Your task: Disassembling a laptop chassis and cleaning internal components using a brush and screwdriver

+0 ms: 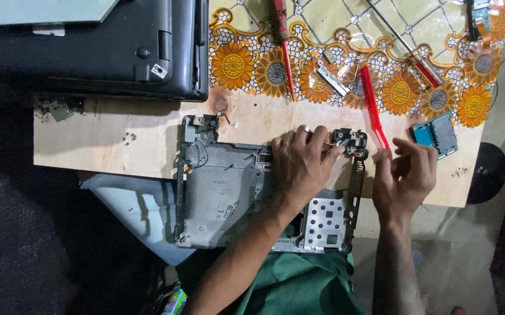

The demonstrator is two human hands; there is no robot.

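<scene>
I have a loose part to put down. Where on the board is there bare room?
Bare wood lies left of the laptop shell, below the black laptop. Right of the shell it is crowded: right hand, red tool, blue part.

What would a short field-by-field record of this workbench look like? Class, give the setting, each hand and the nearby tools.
Setting: wooden board with a flowered cloth behind it
Main item: grey laptop base shell, opened, lying on the board
Left hand: rests on the shell, fingertips at its hinge corner
Right hand: fingers curled around the tip of a red pry tool
Nearby: red-handled screwdriver, blue circuit module, closed black laptop
</scene>
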